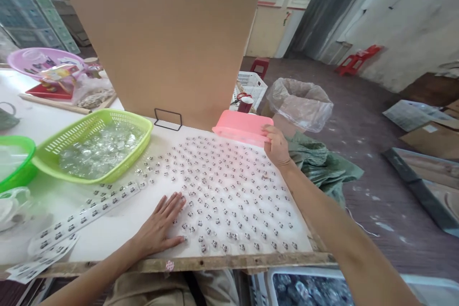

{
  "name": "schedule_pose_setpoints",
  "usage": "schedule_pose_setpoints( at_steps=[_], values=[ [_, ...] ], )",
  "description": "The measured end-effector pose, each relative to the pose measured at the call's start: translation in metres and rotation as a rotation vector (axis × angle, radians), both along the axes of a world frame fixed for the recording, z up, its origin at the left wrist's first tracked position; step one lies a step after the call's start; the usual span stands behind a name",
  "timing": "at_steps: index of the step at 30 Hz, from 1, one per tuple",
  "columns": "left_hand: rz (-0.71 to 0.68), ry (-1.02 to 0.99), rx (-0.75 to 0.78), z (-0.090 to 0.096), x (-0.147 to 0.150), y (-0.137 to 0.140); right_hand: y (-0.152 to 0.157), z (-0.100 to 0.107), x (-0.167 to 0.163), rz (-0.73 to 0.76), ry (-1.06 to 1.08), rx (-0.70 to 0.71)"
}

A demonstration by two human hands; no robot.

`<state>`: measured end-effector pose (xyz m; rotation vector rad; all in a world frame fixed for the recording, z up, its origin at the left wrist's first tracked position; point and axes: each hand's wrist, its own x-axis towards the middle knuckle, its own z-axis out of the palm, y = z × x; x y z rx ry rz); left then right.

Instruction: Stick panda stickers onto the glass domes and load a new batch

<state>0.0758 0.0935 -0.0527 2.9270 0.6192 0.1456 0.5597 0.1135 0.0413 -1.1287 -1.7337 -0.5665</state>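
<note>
My left hand (159,224) lies flat on the white tabletop (118,229), fingers stretched out. Its fingertips touch the edge of a wide spread of small clear pieces with black-and-white panda prints (234,213). At the far right of that spread, my right hand (277,147) grips the near right end of a pink plastic basket (242,125), which is tipped on its side by the table's far edge. Whether anything is inside the basket is hidden. Left of my left hand, a strip of panda stickers (84,220) runs diagonally across the table.
A yellow-green basket (145,141) of clear round pieces stands at left, beside a green basin (25,174). A tall brown board (161,43) rises behind the table. Right of it are a bag-lined bin (299,105) and green cloth (319,162). A crate (308,272) sits below the front edge.
</note>
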Motion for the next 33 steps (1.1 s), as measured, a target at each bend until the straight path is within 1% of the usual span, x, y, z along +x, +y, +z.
schedule_pose_setpoints(
  at_steps=[4,6,8,10,13,16,18,21,24,27,29,33],
  values=[
    [0.018,-0.002,-0.017,0.002,0.001,-0.001,0.009,-0.011,0.008,-0.009,0.127,-0.046],
    [0.023,-0.011,-0.025,0.003,0.001,-0.001,0.006,-0.014,0.009,-0.05,0.17,-0.045],
    [0.034,-0.023,-0.03,0.002,0.001,-0.001,-0.001,-0.014,0.01,-0.135,0.203,-0.073],
    [0.048,-0.039,-0.028,0.0,0.002,0.0,-0.007,-0.009,0.01,-0.26,0.242,-0.137],
    [0.07,-0.052,-0.018,-0.003,0.003,0.002,-0.009,0.008,0.013,-0.407,0.294,-0.23],
    [0.107,-0.049,-0.019,-0.005,0.005,0.001,-0.002,0.023,0.021,-0.521,0.347,-0.297],
    [0.141,-0.051,-0.021,-0.005,0.009,-0.002,0.003,0.024,0.029,-0.573,0.402,-0.329],
    [0.194,-0.074,-0.028,-0.006,0.018,-0.005,0.003,0.011,0.039,-0.6,0.507,-0.358],
    [0.244,-0.106,-0.05,-0.006,0.033,-0.006,-0.006,-0.013,0.042,-0.637,0.6,-0.394],
    [0.271,-0.124,-0.093,-0.007,0.051,-0.003,-0.018,-0.033,0.036,-0.677,0.647,-0.423],
    [0.282,-0.134,-0.125,-0.009,0.065,-0.001,-0.024,-0.042,0.028,-0.7,0.658,-0.431],
    [0.293,-0.157,-0.169,-0.013,0.099,0.003,-0.032,-0.051,0.012,-0.754,0.682,-0.44]
  ],
)
